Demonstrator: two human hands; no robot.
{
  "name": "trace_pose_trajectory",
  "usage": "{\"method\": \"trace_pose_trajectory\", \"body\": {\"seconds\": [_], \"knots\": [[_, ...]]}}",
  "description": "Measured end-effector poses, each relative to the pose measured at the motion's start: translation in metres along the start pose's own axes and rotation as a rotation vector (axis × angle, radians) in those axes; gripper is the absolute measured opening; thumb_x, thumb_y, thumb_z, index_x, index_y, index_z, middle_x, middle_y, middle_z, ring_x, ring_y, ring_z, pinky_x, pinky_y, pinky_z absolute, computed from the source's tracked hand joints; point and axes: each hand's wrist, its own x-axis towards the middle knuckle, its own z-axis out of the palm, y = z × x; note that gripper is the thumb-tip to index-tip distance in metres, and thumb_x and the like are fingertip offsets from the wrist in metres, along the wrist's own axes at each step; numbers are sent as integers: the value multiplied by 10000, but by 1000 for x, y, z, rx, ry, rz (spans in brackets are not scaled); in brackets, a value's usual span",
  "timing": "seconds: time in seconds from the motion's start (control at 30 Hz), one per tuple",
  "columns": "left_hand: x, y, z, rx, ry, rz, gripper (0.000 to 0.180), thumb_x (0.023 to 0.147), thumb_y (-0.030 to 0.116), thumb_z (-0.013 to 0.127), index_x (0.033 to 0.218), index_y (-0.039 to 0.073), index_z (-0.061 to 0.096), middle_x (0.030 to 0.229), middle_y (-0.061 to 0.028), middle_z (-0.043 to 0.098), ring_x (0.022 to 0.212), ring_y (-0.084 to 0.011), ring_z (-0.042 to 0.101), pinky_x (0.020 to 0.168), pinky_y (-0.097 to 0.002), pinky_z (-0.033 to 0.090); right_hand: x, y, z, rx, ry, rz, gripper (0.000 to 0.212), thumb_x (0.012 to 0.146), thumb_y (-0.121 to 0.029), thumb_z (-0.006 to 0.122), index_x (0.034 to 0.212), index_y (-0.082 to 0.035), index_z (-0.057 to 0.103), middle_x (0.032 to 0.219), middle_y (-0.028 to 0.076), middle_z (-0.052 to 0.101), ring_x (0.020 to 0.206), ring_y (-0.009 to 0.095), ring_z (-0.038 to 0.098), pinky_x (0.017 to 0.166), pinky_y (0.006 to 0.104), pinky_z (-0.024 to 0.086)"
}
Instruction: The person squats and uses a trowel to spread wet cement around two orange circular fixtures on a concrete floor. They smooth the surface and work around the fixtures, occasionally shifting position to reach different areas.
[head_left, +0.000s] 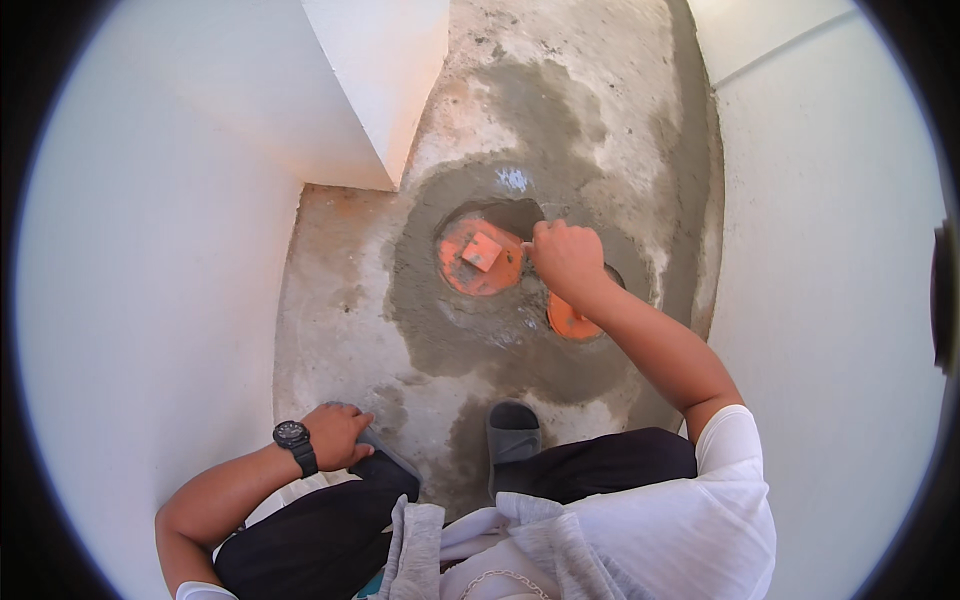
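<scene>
My right hand (pixel 565 255) reaches over a patch of wet grey cement (pixel 440 335), its fingers curled closed. Whatever they may grip is hidden beneath the knuckles. Just left of it, a round orange cap (pixel 462 272) with a raised square block (pixel 482 251) sits in a hole in the cement; grey smears mark it. A second orange cap (pixel 570 322) lies below the hand, partly covered by my wrist. At the lower left my left hand (pixel 338 435) rests by my bent knee, fingers loosely spread and holding nothing. A black watch (pixel 293 440) is on that wrist.
White walls stand at the left (pixel 150 280) and right (pixel 820 280), with a white wall corner (pixel 385 150) jutting in at the upper left. Rough, stained concrete floor (pixel 340 270) runs between them. My grey sandal (pixel 514 440) is close to the cement's near edge.
</scene>
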Motion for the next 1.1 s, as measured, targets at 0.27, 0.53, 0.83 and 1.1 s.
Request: {"method": "trace_pose_trajectory", "body": {"seconds": [0.27,0.53,0.83,1.1], "knots": [[1,-1,11,11,8,34,572,897,399,688,1327,32,605,1197,-191,669,1121,-375,639,976,-473,494,-9,3,17,-29,-35,92,405,992,-434,593,1002,-32,644,929,130,707,756,299,726,638,400,567],[13,7,-6,53,-87,-17,581,893,417,689,1329,41,611,1218,-182,666,1130,-366,638,985,-467,488,-26,8,-8,-63,-219,167,421,1015,-444,555,1032,-36,659,963,138,712,815,304,736,674,401,580],[21,10,-6,87,-100,4,563,885,416,699,1310,54,622,1208,-182,670,1122,-365,643,985,-465,488,-38,2,-11,2,-178,170,404,1002,-453,571,1002,-63,678,941,140,714,831,323,729,700,422,579],[18,7,-7,72,-48,4,547,889,416,696,1293,54,627,1181,-180,673,1106,-368,647,973,-468,492,-40,15,-35,42,-267,251,411,978,-439,611,998,-39,702,947,163,722,866,333,727,735,441,574]]}}
